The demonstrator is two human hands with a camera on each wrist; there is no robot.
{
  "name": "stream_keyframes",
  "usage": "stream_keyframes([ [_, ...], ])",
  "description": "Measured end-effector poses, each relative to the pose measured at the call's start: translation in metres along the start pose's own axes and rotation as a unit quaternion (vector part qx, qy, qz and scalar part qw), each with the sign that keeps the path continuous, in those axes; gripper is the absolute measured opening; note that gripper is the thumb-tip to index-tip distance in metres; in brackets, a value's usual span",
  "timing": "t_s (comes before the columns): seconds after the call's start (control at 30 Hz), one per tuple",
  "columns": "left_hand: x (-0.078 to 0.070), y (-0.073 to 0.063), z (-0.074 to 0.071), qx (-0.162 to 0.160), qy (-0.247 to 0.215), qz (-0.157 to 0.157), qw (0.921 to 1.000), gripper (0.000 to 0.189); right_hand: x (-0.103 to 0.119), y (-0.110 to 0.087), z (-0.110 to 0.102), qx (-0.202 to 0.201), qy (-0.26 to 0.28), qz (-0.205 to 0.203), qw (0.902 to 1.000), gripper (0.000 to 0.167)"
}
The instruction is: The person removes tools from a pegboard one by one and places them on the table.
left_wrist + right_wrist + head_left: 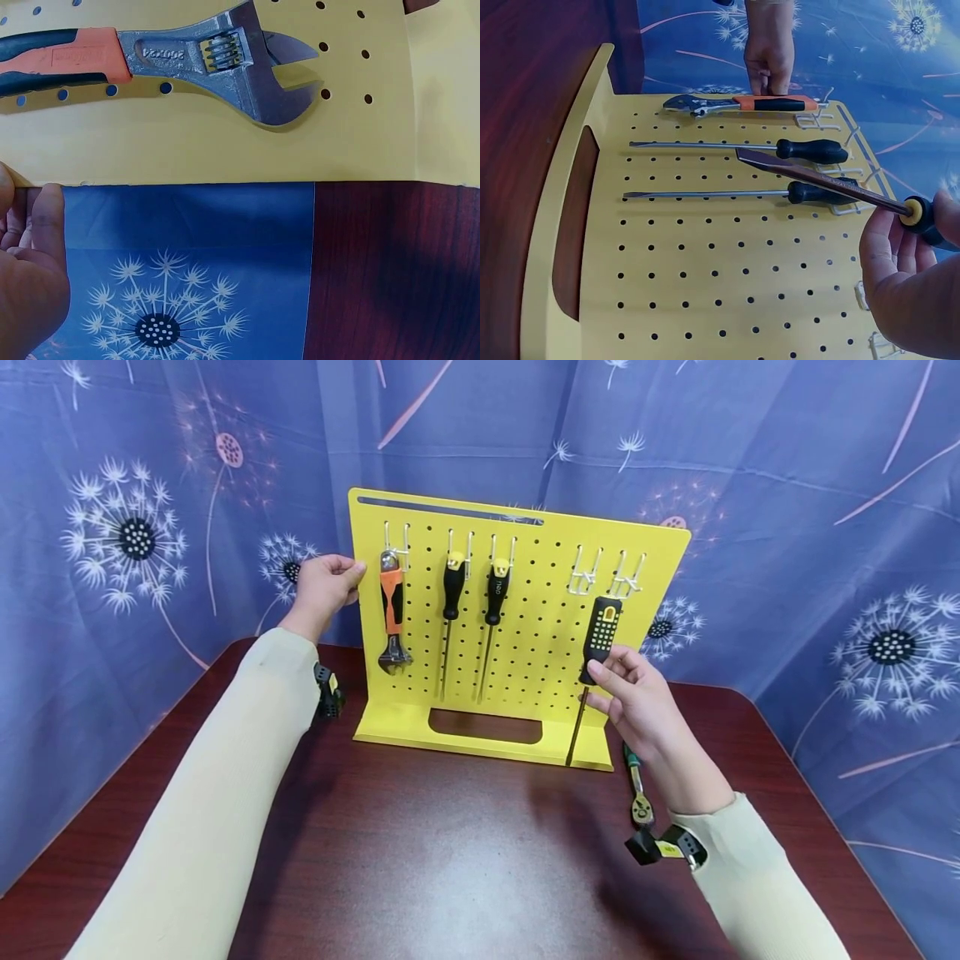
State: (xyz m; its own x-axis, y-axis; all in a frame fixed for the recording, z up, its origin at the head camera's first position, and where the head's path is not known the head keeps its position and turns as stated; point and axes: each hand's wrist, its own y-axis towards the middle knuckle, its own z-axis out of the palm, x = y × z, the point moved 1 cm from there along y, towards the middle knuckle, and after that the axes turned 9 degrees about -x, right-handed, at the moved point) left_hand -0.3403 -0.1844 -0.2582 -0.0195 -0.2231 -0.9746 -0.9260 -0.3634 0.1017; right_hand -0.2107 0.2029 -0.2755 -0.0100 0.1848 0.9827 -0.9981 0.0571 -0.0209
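Observation:
A yellow pegboard (525, 635) stands upright on the table. My left hand (324, 592) pinches its left edge between thumb and fingers; in the left wrist view only part of that hand (34, 262) shows. In my right hand (637, 693) is a screwdriver (602, 631) with a black and yellow handle, gripped at the handle's lower end, blade pointing down in front of the board. Its flat blade (817, 178) shows in the right wrist view. An orange and black adjustable wrench (392, 602) hangs at the board's left, beside two black-handled screwdrivers, one (453, 585) left of the other (497, 589).
White hooks (583, 581) holding nothing sit at the board's upper right, with more hooks (627, 581) beside them above the held screwdriver. A green-handled ratchet (641, 806) lies on the dark red table (420, 852) below my right forearm. A blue dandelion-print curtain (480, 435) hangs behind.

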Motion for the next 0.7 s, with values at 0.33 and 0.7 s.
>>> stream_keyframes([
  [0.33, 0.000, -0.001, 0.000, -0.012, 0.018, 0.003, 0.9998, 0.035, -0.016, -0.010, -0.021, -0.003, 0.016, -0.001, 0.9999, 0.016],
  [0.7, 0.000, -0.002, 0.000, -0.003, 0.015, 0.006, 0.9999, 0.036, -0.038, -0.015, -0.055, -0.011, 0.051, 0.022, 0.9984, 0.015],
])
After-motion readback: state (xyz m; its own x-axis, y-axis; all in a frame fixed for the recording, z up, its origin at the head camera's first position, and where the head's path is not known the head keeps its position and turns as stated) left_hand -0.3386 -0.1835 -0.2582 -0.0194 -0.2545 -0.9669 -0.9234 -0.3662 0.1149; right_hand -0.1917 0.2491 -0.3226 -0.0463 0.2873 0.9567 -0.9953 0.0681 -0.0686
